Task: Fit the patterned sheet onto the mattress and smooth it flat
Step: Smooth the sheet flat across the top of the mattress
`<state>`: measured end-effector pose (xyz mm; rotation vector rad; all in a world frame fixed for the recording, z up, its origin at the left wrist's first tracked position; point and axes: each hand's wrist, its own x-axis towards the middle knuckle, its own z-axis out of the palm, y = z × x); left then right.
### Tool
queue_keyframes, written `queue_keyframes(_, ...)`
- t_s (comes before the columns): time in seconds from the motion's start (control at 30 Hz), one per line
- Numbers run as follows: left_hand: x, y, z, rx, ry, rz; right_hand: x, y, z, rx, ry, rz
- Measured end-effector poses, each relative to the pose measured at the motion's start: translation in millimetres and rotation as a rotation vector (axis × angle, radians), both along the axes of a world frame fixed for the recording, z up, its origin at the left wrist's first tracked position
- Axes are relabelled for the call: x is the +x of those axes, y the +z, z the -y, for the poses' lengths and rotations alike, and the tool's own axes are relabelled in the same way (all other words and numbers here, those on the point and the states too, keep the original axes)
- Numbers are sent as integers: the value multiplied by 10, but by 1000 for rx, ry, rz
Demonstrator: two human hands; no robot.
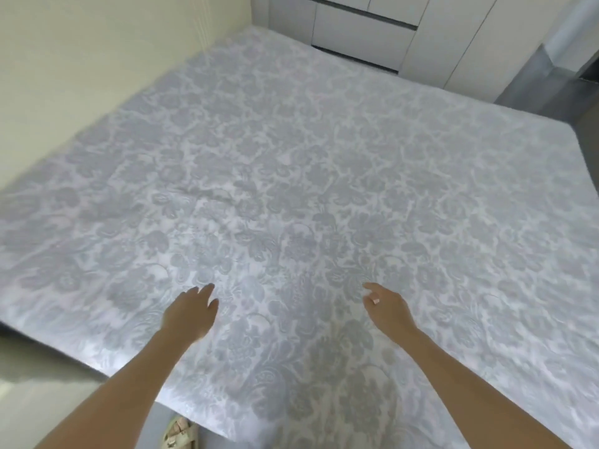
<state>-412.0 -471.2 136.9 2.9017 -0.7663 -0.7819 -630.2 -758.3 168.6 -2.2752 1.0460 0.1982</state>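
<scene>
The patterned sheet [308, 163], pale blue-grey with a floral print, covers the whole mattress top from the near edge to the far corner. A small ridge of wrinkles [207, 197] lies left of the middle. My left hand [191, 311] rests flat on the sheet near the front edge, fingers straight. My right hand [385, 306], with a ring on one finger, lies on the sheet about a forearm's length to the right, fingers relaxed. Neither hand holds any cloth. The mattress itself is hidden under the sheet.
A cream wall [97, 59] runs along the bed's left side. White wardrobe doors and drawers [389, 27] stand behind the far edge. Grey floor [577, 102] shows at the right. A sandalled foot [180, 432] stands on the floor at the front edge.
</scene>
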Motion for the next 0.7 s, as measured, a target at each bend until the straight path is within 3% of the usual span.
queue_keyframes(0.3,1509,-121,-475,9,-28,132,1957,-529,-492,-66,13,6)
queue_keyframes(0.4,2233,-522,-694,-19,-99,174,2585,-972,-671,-111,-64,-30)
queue_keyframes(0.5,3049,-1038,-924,-127,-117,218,3247,-1478,-755,-191,1,-34)
queue_keyframes(0.7,4703,-1953,-1690,-26,-103,372,5040,-2233,-1129,-174,-4,47)
